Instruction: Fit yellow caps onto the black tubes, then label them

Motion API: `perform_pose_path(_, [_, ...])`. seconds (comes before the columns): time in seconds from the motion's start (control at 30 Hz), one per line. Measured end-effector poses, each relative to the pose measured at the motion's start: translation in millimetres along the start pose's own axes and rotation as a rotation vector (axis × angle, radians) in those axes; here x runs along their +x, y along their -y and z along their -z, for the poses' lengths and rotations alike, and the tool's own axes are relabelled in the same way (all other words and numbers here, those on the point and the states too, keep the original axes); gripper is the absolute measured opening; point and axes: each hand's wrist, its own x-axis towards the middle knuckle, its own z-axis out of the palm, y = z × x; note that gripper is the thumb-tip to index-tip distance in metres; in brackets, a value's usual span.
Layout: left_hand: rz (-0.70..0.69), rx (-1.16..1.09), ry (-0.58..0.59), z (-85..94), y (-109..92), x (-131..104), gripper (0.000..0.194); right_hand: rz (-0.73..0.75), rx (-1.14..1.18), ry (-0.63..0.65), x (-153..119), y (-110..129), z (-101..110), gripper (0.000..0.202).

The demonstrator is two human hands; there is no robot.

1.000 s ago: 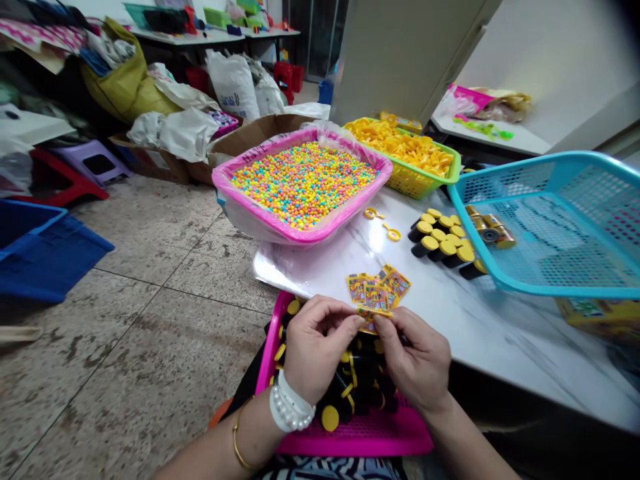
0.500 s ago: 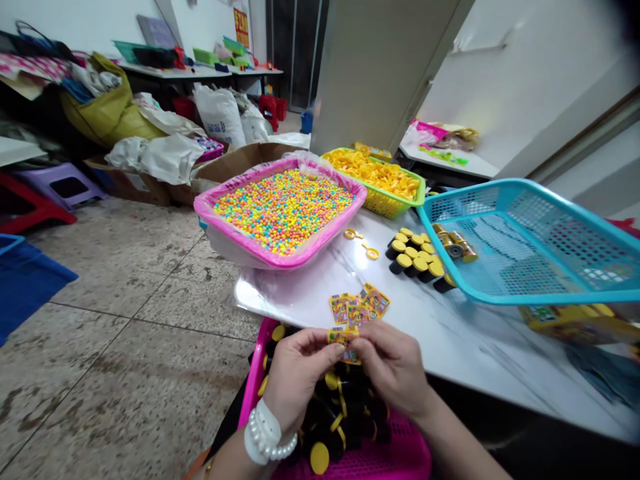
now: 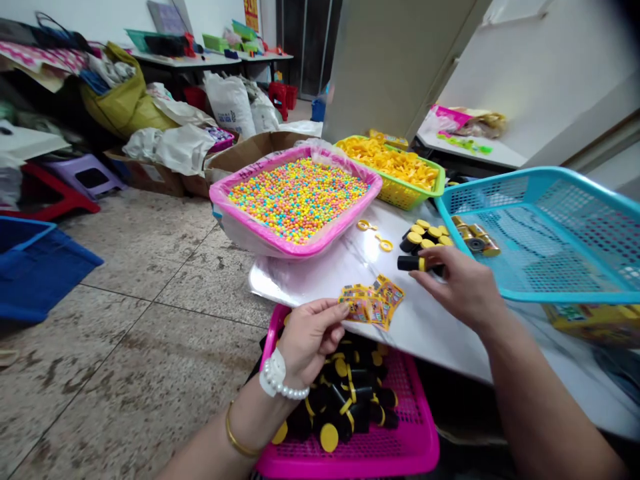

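Observation:
My left hand pinches a yellow printed label at the table's near edge, in front of a small pile of similar labels. Over the table to the right, my right hand grips a black canister with a yellow cap, which lies sideways between the fingers. Just behind it stands a group of black canisters with yellow caps. Below the table edge, a magenta basket holds many more such canisters. My right fingers partly hide the standing group.
A pink-rimmed tray of coloured beads stands at the table's left, beside a green basket of yellow parts. Two yellow rings lie nearby. A blue basket with wrapped canisters is at right.
My right hand has let go of the label and moved right to the canisters, where it has taken hold of one. My left hand keeps the label. The view has shifted slightly.

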Motion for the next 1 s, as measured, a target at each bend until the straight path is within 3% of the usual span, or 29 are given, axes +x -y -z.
perform_pose_path(0.13, [0.054,-0.054,0.075,-5.9,-3,5,0.029,-0.182,0.771,0.101,-24,41,13,0.029])
perform_pose_path(0.23, [0.081,-0.070,0.116,-9.6,-3,7,0.029,-0.214,0.989,0.249,-30,61,13,0.027])
perform_pose_path(0.53, [0.067,-0.036,0.115,-12.3,2,3,0.032,-0.294,0.911,0.427,-30,72,13,0.020])
perform_pose_path(0.77, [-0.040,0.024,0.057,-8.4,7,2,0.036,-0.181,0.676,0.147,-45,83,1,0.024])
perform_pose_path(0.9, [-0.123,0.108,0.034,-7.2,8,2,0.033,-0.211,0.801,0.182,-48,83,-2,0.016])
perform_pose_path(1.0, [-0.151,0.153,0.055,-7.0,9,2,0.031,-0.217,0.771,0.179,-48,83,-2,0.016])
